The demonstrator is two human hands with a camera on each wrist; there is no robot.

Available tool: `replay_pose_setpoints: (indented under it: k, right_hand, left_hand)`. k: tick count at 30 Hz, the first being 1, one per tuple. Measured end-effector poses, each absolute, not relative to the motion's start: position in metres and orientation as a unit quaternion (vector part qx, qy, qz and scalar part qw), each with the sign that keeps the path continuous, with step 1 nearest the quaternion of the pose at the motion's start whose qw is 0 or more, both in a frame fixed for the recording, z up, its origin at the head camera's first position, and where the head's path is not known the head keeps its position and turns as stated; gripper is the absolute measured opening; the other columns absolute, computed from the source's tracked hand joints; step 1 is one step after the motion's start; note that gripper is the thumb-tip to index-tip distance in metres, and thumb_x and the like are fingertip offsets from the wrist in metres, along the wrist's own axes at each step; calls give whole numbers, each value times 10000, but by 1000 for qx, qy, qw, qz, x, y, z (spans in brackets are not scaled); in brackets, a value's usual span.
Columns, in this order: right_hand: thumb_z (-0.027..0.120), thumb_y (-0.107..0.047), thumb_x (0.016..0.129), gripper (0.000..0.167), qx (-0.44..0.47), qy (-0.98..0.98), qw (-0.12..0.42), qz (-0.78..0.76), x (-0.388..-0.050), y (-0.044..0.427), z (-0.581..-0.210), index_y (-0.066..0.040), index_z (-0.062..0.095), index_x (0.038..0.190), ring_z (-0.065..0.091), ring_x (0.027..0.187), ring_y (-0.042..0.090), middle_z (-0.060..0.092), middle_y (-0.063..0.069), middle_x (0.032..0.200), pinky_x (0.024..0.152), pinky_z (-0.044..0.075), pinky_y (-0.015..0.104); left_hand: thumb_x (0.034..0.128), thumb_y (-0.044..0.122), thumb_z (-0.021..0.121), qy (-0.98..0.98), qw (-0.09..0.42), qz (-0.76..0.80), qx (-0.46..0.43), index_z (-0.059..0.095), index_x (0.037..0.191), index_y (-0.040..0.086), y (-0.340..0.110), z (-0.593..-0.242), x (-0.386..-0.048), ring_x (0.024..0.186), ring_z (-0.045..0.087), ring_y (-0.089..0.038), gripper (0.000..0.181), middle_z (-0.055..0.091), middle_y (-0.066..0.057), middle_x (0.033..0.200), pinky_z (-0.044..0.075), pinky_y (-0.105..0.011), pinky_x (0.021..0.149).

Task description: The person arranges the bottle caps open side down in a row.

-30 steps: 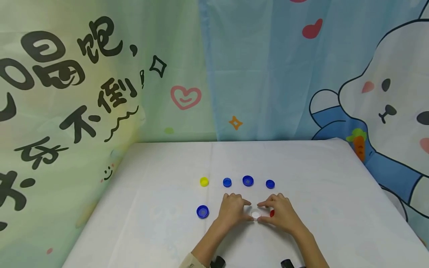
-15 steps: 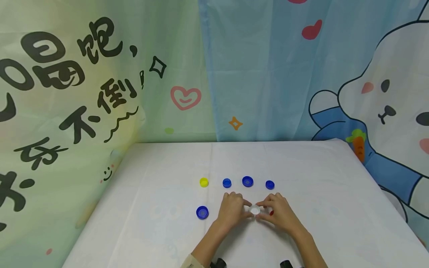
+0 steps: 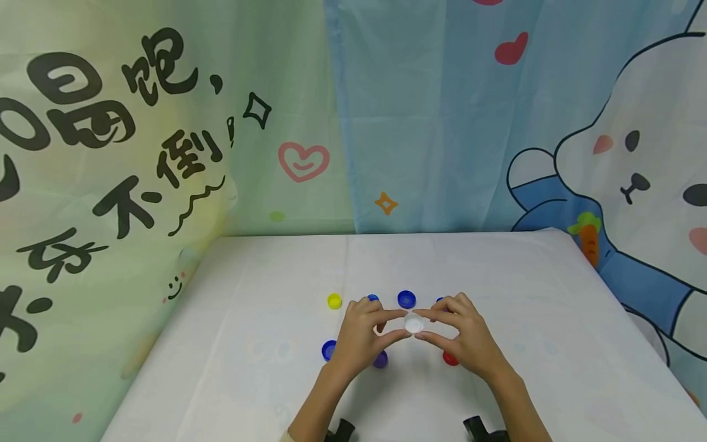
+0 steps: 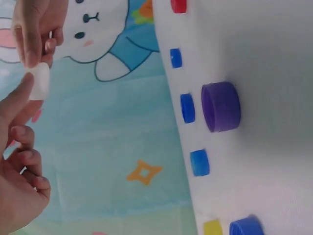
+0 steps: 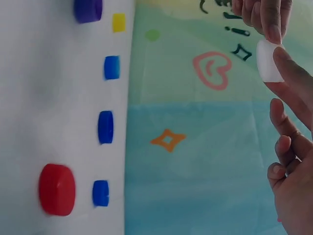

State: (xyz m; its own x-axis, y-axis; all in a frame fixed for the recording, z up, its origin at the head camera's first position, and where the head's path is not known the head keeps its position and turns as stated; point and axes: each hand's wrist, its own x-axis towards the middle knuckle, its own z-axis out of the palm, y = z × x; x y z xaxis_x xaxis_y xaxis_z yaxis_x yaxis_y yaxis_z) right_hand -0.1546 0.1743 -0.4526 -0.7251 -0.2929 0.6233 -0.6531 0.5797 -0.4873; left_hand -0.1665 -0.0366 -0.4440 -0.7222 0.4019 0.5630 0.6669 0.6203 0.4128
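A white bottle cap [image 3: 413, 323] is held up off the table between both hands. My left hand [image 3: 360, 334] pinches its left side between thumb and forefinger. From the right, my right hand [image 3: 468, 336] pinches it the same way. In the right wrist view the white cap [image 5: 268, 61] shows its smooth side against the backdrop. Below the left hand a purple cap [image 3: 380, 360] sits on the table, partly hidden by the thumb. Under the right hand lies a red cap [image 3: 450, 358].
On the white-covered table [image 3: 265, 380], a yellow cap [image 3: 334, 301] and a blue cap [image 3: 406, 299] stand farther back. Another blue cap [image 3: 328, 350] is half hidden by the left hand. Smaller blue caps peek out behind the fingers. A printed curtain [image 3: 420, 123] hangs behind the table.
Both hands have lifted the white cap from near the table, up and slightly left in the head view. The purple cap has come into sight, and more of the red cap shows.
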Motion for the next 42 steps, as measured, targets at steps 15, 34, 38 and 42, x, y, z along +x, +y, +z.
replay_pose_setpoints:
  k: [15, 34, 38, 42]
  right_hand:
    - [859, -185, 610, 393, 294, -841, 264, 370, -148, 166, -441, -198, 735, 983, 365, 802, 78, 545, -123, 844, 640, 305, 193]
    - [819, -307, 677, 439, 259, -869, 195, 374, -147, 165, -448, -185, 697, 1081, 354, 829, 54, 516, -147, 866, 672, 329, 257]
    - [780, -280, 738, 308, 236, -872, 142, 405, -147, 165, -453, -148, 707, 1006, 391, 861, 59, 549, -125, 887, 685, 387, 297]
    - [720, -187, 804, 101, 239, -857, 110, 444, -148, 166, -457, -178, 689, 899, 430, 875, 72, 571, -133, 918, 708, 416, 310]
  left_hand:
    - [824, 279, 702, -777, -84, -604, -155, 738, 975, 110, -47, -448, -165, 549, 382, -52, 229, 504, 57, 603, 295, -191, 476]
    - [795, 146, 731, -776, -74, -616, -117, 730, 926, 13, -43, -432, -159, 519, 350, -54, 187, 437, 34, 550, 258, -189, 446]
    - [759, 80, 751, -787, 24, -580, -209, 725, 913, -12, -45, -416, -152, 506, 329, -50, 182, 400, -4, 522, 263, -181, 474]
    - [745, 156, 771, -787, 125, -521, -305, 742, 930, 74, -48, -431, -160, 538, 346, -49, 205, 423, 48, 525, 288, -206, 568]
